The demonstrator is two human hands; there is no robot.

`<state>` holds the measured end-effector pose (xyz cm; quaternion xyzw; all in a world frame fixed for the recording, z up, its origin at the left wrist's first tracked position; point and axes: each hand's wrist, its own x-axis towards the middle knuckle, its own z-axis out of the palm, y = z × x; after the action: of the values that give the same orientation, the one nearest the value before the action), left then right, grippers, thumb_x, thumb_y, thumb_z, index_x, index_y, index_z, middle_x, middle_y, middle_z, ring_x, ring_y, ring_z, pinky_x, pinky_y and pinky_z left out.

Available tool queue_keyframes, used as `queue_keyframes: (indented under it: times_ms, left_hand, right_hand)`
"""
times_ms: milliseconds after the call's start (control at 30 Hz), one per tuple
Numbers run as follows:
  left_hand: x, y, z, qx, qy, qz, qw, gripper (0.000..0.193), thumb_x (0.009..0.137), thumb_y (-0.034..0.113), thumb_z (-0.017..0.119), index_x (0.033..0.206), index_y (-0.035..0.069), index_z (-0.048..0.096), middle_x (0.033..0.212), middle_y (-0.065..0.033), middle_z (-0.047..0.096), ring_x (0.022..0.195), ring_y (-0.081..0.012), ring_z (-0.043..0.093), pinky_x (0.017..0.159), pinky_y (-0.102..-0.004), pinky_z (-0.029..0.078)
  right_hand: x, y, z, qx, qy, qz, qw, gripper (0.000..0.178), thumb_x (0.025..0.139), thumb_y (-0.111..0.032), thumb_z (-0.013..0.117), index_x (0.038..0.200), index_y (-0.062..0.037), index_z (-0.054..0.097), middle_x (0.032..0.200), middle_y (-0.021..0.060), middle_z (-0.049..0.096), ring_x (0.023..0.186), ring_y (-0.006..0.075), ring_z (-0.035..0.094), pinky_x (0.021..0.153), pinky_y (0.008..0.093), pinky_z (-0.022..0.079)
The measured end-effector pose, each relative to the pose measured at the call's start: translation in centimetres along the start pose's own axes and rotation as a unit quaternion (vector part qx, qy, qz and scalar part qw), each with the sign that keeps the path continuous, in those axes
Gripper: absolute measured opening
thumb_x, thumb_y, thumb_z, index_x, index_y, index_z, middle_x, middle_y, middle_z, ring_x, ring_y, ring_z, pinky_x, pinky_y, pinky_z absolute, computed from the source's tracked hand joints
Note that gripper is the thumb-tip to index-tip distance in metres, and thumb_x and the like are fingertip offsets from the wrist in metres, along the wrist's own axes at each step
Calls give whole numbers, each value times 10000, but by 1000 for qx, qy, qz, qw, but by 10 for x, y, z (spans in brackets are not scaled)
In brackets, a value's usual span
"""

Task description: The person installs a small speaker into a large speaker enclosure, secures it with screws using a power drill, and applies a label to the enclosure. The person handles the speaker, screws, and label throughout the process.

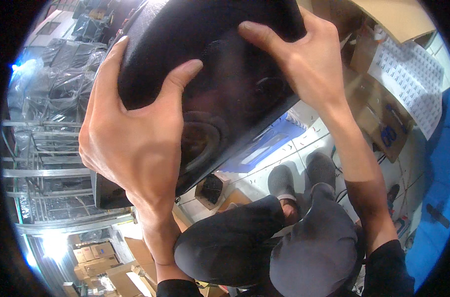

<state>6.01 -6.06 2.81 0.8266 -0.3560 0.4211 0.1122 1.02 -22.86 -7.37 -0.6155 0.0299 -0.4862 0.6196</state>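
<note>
Left hand [141, 131] grasps the near left side of a large, black, box-like housing with a smooth dark face [235, 94]; thumb lies flat on the face, fingers wrap round the side and their hold behind is hidden. Right hand [311, 62] grasps the opposite edge, higher up, thumb pressed on the face, fingertips out of sight. The housing sits tilted between the two hands, raised above the lap, its top cut off by the view. A round, ringed recess with a brownish middle [196, 142] shows just right of the left wrist. Handling, judged: stiff shell, bulky, probably fairly heavy, so a two-handed hold suits; the face looks smooth and may slip under thumbs alone. Best purchase: opposite side edges, palms flat, fingers well behind; keep pressure off the ringed recess, possibly the delicate part. Below the hands: knees in dark grey trousers [314, 252], and grey slip-on shoes [282, 180] on white floor tiles [257, 185]. Beyond the right hand, to its right: a white printed paper sheet [408, 81] by a brown cardboard box [378, 119]. Farther out, left of the left hand: dark stacks wrapped in clear plastic [56, 84].
</note>
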Motion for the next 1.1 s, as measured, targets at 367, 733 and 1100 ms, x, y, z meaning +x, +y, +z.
queue_keyframes:
  times_ms: [367, 733, 1100]
  left_hand:
    - [1, 3, 1, -22, -15, -8, 1000, 525, 725, 222, 909, 1155, -19, 727, 1007, -146, 771, 876, -200, 739, 868, -313, 552]
    - [1, 5, -1, -25, -23, -25, 999, 545, 721, 232, 912, 1170, -12, 723, 1019, -147, 769, 891, -199, 736, 876, -320, 552]
    - [2, 4, -1, -34, -22, -32, 999, 524, 724, 218, 904, 1165, -4, 729, 1011, -136, 771, 882, -197, 732, 874, -316, 550]
  right_hand:
    - [-6, 4, -4, -59, 26, -60, 996, 555, 819, -255, 853, 1207, 83, 645, 1097, 188, 728, 1007, 213, 672, 928, 365, 520]
    - [-17, 5, -7, -32, 6, -94, 995, 776, 738, -206, 923, 1327, 105, 524, 1211, 209, 680, 1099, 193, 639, 972, 342, 517]
    - [-10, 21, -6, -69, 9, -149, 986, 817, 712, -229, 939, 1330, 110, 527, 1230, 226, 672, 1127, 209, 639, 997, 350, 508]
